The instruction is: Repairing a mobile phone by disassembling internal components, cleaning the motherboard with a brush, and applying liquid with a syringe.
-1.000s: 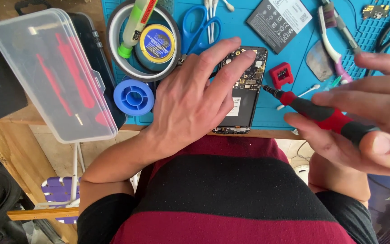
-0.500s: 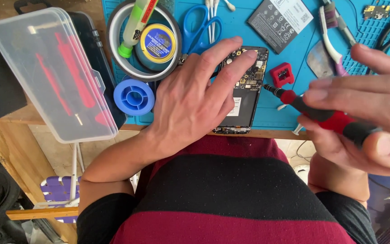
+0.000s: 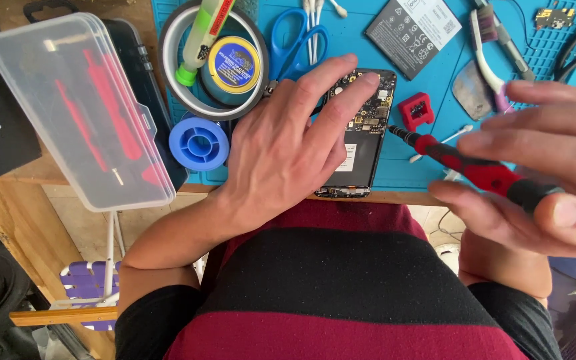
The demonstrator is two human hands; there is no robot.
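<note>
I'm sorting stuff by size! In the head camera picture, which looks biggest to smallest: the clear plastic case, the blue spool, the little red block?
1. clear plastic case
2. blue spool
3. little red block

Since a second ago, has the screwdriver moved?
Barely: the screwdriver tip stays just below the small red block, right of the opened phone.

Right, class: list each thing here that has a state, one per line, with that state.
phone: back off, circuit board bared
left hand: flat on the phone
right hand: gripping the screwdriver
screwdriver: tip beside the phone
plastic case: lid shut
scissors: closed
</note>
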